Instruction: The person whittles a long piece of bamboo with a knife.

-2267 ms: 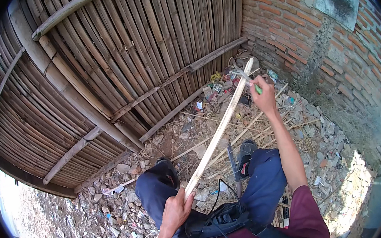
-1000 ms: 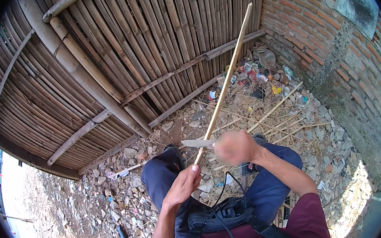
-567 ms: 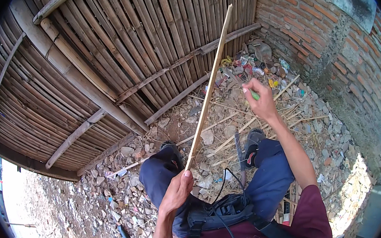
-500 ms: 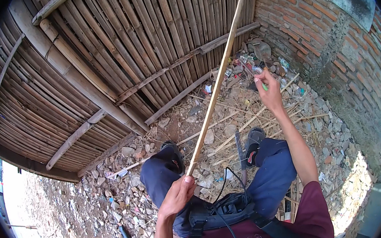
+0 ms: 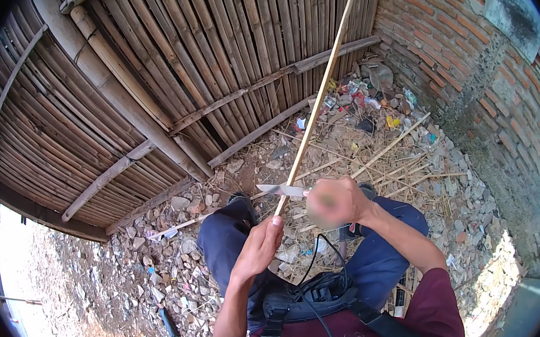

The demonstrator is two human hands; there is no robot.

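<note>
My left hand [image 5: 259, 244] is closed round the lower end of a long, pale bamboo strip [image 5: 317, 115]. The strip slants up and away to the right, its far tip in front of the slatted wall. My right hand [image 5: 336, 201] grips a knife; its handle is mostly hidden in the fist. The knife's blade [image 5: 282, 191] points left and lies across the strip, a little above my left thumb. Whether the edge bites into the strip I cannot tell.
A bamboo slat wall [image 5: 221, 63] rises ahead and left, a brick wall [image 5: 445, 28] at the right. Cut strips [image 5: 391, 147] and shavings lie on stony ground between and beyond my feet. Litter [image 5: 367, 94] is heaped in the corner. A black cable [image 5: 320, 254] loops over my lap.
My right hand has come down and left with the knife, from out by the litter to the strip. The left hand has shifted slightly up and right, still holding the strip.
</note>
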